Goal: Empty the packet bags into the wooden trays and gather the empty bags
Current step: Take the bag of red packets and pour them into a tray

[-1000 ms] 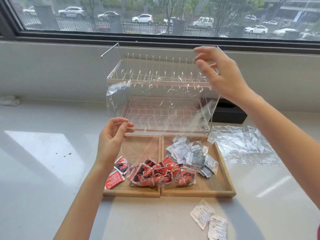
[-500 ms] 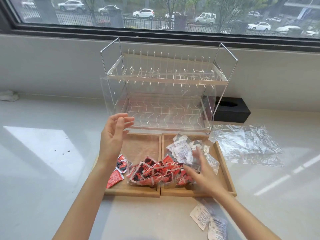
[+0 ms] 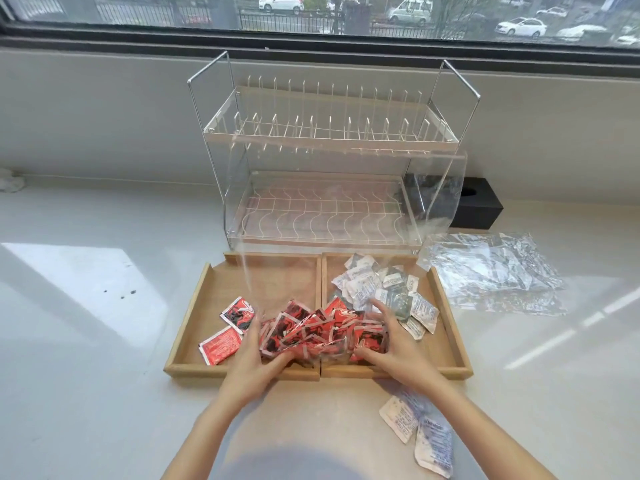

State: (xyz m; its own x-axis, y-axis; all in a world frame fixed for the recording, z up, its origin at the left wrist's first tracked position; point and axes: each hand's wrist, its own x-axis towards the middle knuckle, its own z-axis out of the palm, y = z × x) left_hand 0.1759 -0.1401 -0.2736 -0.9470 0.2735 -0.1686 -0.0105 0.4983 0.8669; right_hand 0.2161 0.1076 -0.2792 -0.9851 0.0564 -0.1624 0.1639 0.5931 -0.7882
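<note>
Two wooden trays sit side by side, the left tray (image 3: 194, 306) and the right tray (image 3: 446, 306). A pile of red packets (image 3: 311, 327) lies across the seam between them, in the bottom of a tall clear bag (image 3: 436, 188) that stands up in front of the rack. My left hand (image 3: 252, 362) presses the pile's left side. From the right, my right hand (image 3: 391, 344) clasps it, fingers curled around the packets. Two loose red packets (image 3: 225, 337) lie in the left tray. White and grey packets (image 3: 374, 289) are heaped in the right tray.
Crumpled empty clear bags (image 3: 491, 271) lie on the counter right of the trays. Two white packets (image 3: 415, 427) lie on the counter in front of the right tray. A two-tier wire dish rack (image 3: 329, 133) stands behind the trays, a black box (image 3: 478, 206) to its right.
My right hand came down from the bag's top to the right side of the red pile. My left hand dropped from the bag's edge onto the pile's left side.
</note>
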